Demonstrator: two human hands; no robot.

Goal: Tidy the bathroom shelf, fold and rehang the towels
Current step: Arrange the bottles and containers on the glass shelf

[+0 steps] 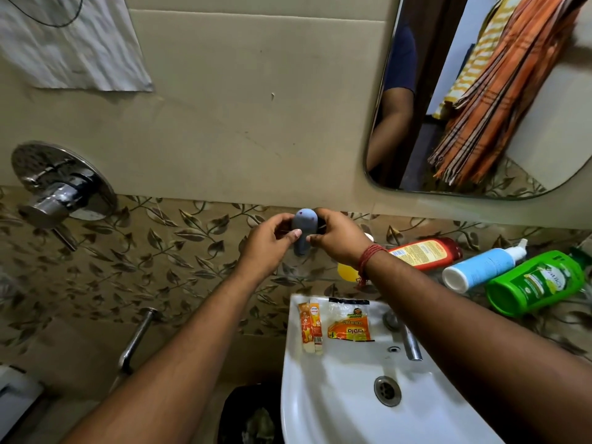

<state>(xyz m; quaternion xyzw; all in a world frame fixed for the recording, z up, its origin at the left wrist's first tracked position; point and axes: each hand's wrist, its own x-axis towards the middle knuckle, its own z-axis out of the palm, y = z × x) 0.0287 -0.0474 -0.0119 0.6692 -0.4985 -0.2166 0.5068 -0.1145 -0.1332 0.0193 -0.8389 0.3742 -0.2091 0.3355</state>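
Both hands meet at the frame centre against the leaf-patterned wall tile. The left hand (267, 243) and the right hand (336, 240) each curl their fingers round a small grey-blue oblong object (303, 230), the left from 9 o'clock, the right from 3 o'clock. The object appears to be a wall-mounted holder; the view is too blurred to confirm. A red thread band (368, 259) circles the right wrist.

At 3 o'clock of the hands, three bottles lie on their sides on the shelf (544, 318): a red bottle (426, 253), then a blue-and-white pump bottle (483, 269), then a green bottle (538, 285). A yellow item (347, 272) sits partly hidden under the right wrist.

At 6 o'clock, the white basin (320, 395) carries an orange tube (310, 326) and an orange scrub-pad packet (350, 326) on its rear ledge, with the tap (407, 339) beside them.

At 9 o'clock, a chrome mixer valve (61, 187) is fixed to the wall. At 11 o'clock hangs a white towel (70, 46). At 1 o'clock, the mirror (544, 129) reflects an orange striped towel (499, 100) and a yellow-and-white one (477, 59).
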